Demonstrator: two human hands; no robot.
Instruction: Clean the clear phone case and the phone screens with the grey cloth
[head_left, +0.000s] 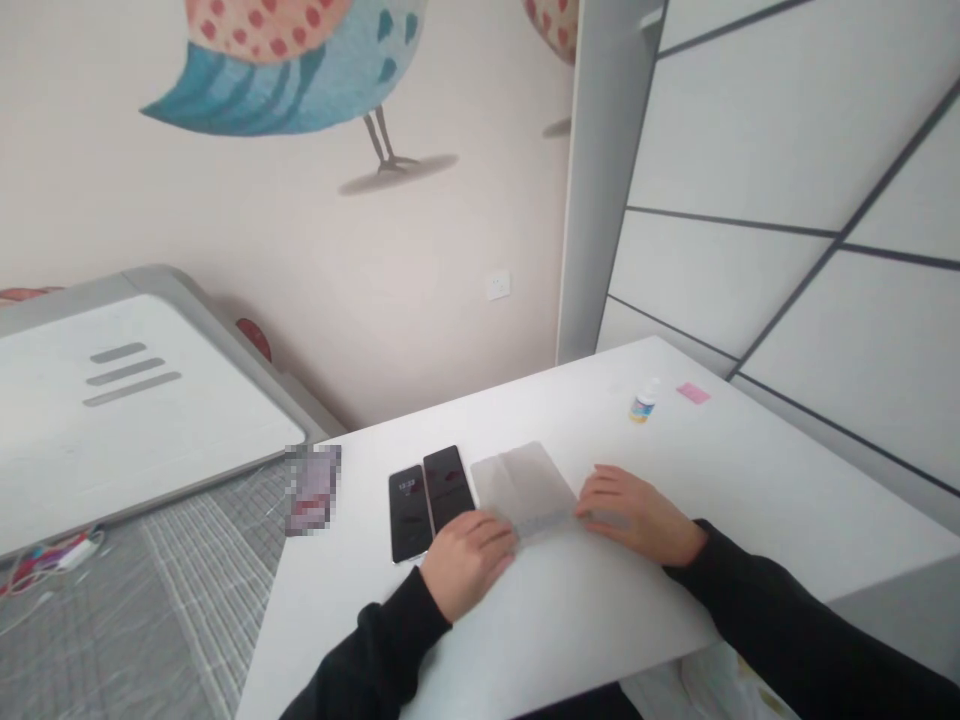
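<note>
A flat, whitish, translucent plastic sleeve (525, 490) lies on the white table, with faint lettering along its near edge. At its near left corner is my left hand (471, 562), fingers closed together on it. My right hand (637, 515) grips the right edge, thumb and fingers curled in; the fingertips are partly hidden. Just left of the sleeve, two dark smartphones lie side by side: the left phone (410, 515) shows a clock on its screen, and the right phone (448, 485) has a dark screen. My left hand covers the right phone's near end.
A small white bottle (643, 402) with a coloured label stands at the back right of the table (600, 620), near a pink slip (693, 393). At the left edge lies a blurred-out item (313, 490). A bed with a white headboard (150, 400) adjoins the table.
</note>
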